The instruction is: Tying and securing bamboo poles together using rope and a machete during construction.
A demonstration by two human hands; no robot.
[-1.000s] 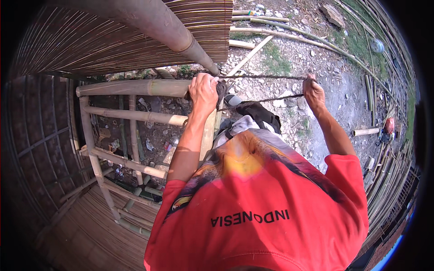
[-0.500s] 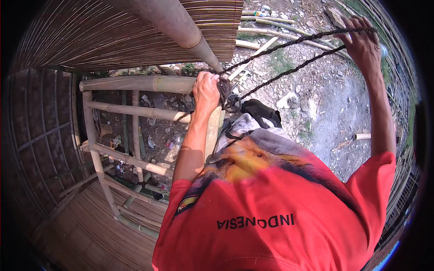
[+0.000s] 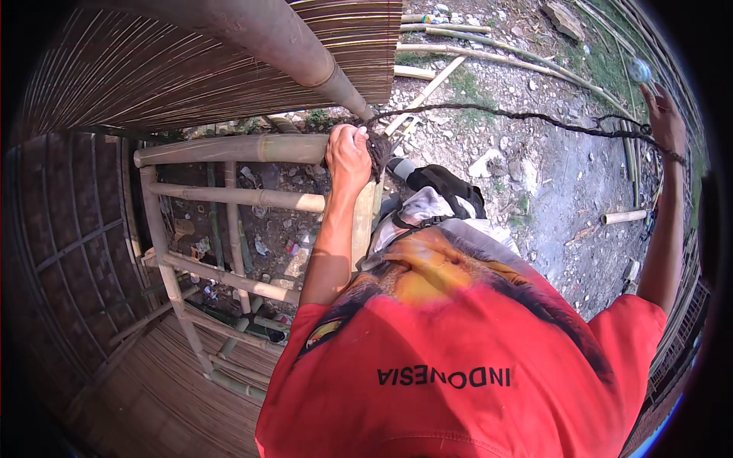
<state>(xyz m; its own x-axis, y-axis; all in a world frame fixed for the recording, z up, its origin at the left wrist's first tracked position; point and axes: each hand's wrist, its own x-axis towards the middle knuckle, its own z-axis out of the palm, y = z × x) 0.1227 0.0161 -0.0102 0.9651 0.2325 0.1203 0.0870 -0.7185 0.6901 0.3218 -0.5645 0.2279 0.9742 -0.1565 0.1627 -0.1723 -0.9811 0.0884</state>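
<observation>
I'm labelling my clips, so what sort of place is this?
Likely an outdoor building yard: there's a bamboo frame, a slatted screen, and loose poles lying on stony ground.

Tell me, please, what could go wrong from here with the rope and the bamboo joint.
The dark rope bows slackly between the joint and the right hand, so the rope wrap might loosen. The left hand sits right against that wrap at the end of the horizontal bamboo pole; a hard pull could pinch its fingers. The rope also crosses by the right wrist, where it might catch or chafe.
</observation>
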